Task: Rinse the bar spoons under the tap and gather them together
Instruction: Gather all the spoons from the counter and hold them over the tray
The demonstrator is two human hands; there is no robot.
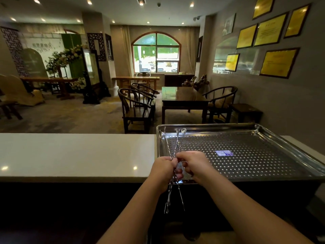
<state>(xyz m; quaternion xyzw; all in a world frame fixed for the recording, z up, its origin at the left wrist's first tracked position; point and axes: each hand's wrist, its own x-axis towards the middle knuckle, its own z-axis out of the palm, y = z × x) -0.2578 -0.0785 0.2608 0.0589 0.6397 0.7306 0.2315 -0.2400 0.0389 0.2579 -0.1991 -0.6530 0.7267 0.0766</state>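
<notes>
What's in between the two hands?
The bar spoons: the left hand and right hand both grip their twisted stems, crossed above the perforated tray, in the head view.

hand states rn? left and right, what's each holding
Left hand: closed, gripping the bar spoons mid-shaft.
Right hand: closed, gripping the same bar spoons, above the perforated tray.

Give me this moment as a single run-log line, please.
stage: gathering | left hand: grips bar spoons | right hand: grips same bundle | spoons: crossed, bowls over perforated steel tray | tap: not visible
</notes>
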